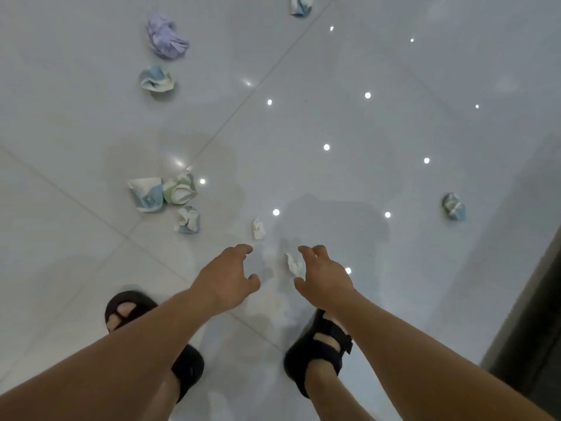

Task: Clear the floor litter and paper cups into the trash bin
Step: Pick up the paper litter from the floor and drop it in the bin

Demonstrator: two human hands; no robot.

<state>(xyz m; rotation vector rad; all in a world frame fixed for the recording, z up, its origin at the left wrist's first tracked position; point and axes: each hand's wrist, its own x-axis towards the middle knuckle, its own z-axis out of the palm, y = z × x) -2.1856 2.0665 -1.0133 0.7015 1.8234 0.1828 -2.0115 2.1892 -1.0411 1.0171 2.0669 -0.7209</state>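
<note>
Two hands out over the floor point(394, 117), left hand point(226, 276) and right hand point(323, 278) both loosely spread, holding nothing. A white scrap point(294, 264) sits between them, right by the right fingers point(306, 251), can't tell if touching. A second scrap point(258, 228) lies just beyond it, crushed paper cups point(147, 194) bunch up beyond-left of it, one more cup point(453, 206) well off to its right.

I can read no text, label, brand or number anywhere on my feed. The crushed paper cups point(145, 194) on the floor carry blue and green print, but it is too blurred for me to make out letters. The black sandals point(318, 344) show me no legible mark.
</note>
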